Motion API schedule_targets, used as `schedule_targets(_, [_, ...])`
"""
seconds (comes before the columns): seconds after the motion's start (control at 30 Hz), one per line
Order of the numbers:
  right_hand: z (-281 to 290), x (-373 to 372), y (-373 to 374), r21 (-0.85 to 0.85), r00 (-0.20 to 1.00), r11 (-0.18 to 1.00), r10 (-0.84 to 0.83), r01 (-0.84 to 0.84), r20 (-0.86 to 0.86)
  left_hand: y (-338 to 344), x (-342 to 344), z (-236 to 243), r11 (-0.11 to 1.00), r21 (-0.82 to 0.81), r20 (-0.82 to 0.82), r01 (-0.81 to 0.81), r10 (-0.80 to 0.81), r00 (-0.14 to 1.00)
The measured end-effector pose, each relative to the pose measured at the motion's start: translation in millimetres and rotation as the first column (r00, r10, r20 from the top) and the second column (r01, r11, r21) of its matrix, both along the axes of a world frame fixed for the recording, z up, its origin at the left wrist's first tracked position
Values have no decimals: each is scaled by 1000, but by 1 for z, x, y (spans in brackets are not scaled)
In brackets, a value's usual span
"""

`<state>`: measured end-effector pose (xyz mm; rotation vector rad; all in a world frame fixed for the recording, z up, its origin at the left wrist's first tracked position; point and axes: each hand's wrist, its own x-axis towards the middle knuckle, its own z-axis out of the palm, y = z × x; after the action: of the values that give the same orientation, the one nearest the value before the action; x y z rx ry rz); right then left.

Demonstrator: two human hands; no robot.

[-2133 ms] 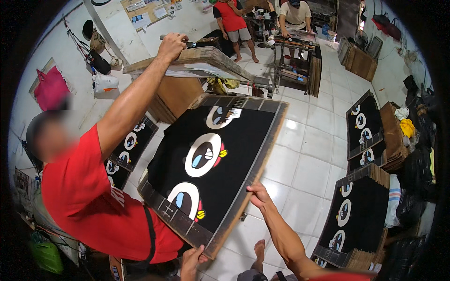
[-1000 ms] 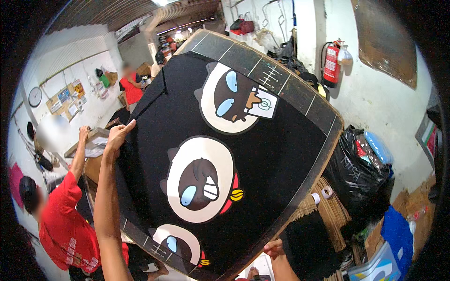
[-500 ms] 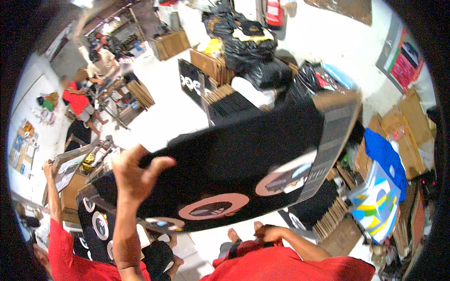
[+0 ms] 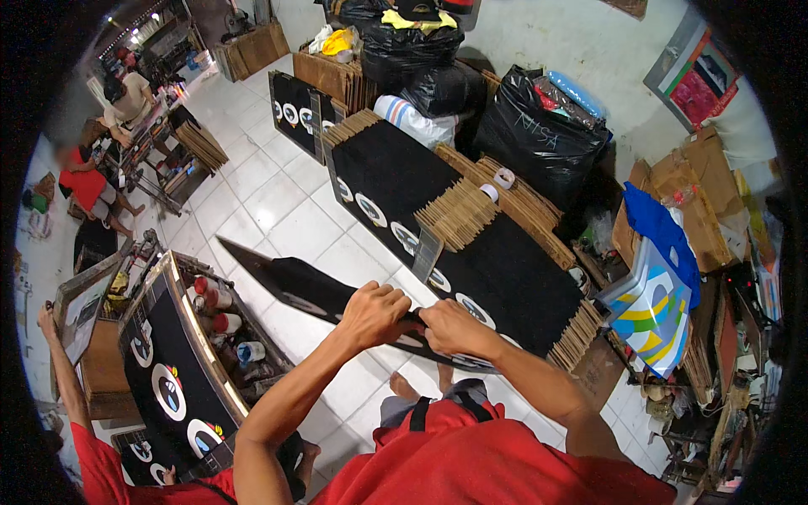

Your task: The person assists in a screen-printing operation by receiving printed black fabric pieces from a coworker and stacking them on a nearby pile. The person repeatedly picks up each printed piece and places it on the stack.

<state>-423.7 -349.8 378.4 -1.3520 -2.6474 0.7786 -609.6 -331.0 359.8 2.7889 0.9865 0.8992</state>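
Note:
A thin board covered in black fabric (image 4: 295,284) is held tilted, seen nearly edge-on, in front of my body. My left hand (image 4: 376,315) is closed round its near edge, knuckles up. Close beside it, my right hand (image 4: 455,328) is closed on the same edge. My fingertips are hidden beneath the board or behind my knuckles. Just beyond, on the right, long rows of upright boards with black fabric (image 4: 383,168) stand packed together, with white round prints along their sides and brown cardboard edges showing at intervals.
On the left, a printed black panel (image 4: 172,370) lies on a frame beside a rack of paint pots (image 4: 223,322). A co-worker in a red sleeve holds a framed screen (image 4: 82,316). Black bags (image 4: 539,130) and tape rolls (image 4: 503,178) sit behind the rows. Other people work far left.
The board has swung down from broad-side view to nearly edge-on. My left hand, raised with fingers apart before, and my right, low near my body, now grip its edge. The view has shifted.

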Motion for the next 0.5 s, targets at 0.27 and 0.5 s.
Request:
schedule_targets(0.27, [-168, 25, 8, -153, 981, 979, -109, 134, 160, -47, -11, -101, 825, -407, 140, -392, 480, 866])
schedule_targets(0.5, [-264, 101, 20, -170, 948, 938, -279, 303, 154, -209, -27, -238, 57, -856, -341, -514, 684, 645])
